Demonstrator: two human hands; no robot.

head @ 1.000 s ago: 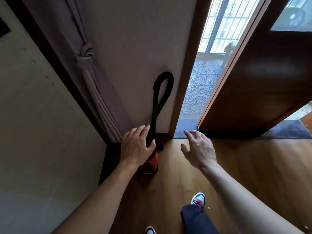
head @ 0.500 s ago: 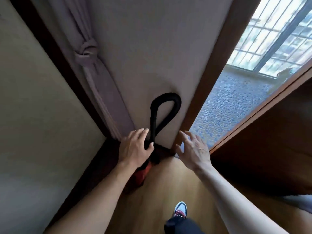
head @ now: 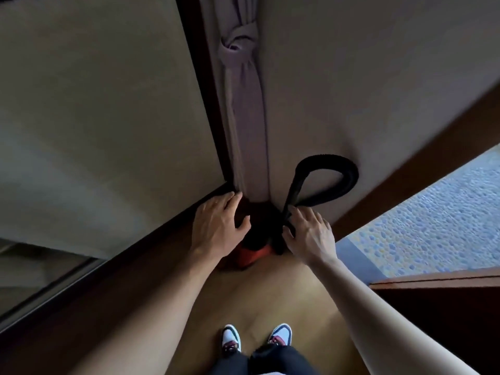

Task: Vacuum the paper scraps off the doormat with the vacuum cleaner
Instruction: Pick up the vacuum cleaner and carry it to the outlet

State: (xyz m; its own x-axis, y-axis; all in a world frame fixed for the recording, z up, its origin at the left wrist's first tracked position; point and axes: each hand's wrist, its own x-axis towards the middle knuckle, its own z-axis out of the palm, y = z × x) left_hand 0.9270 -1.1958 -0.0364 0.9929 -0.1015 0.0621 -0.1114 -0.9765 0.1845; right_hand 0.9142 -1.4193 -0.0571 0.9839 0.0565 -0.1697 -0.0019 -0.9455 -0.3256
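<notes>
Rests open left hand on vacuum, sets loosely spread right hand against hose base, neither visibly gripping, likely to lift it from the corner

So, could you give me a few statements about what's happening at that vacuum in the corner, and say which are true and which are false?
1. The left hand and the right hand are both down at the vacuum cleaner. True.
2. The black hose lies stretched out straight. False: it curves up in a loop against the wall.
3. The curtain is tied in a knot. True.
4. The person is barefoot. False: there are shoes on both feet.
5. The visible lower part of the vacuum cleaner is blue. False: it is red.
</notes>
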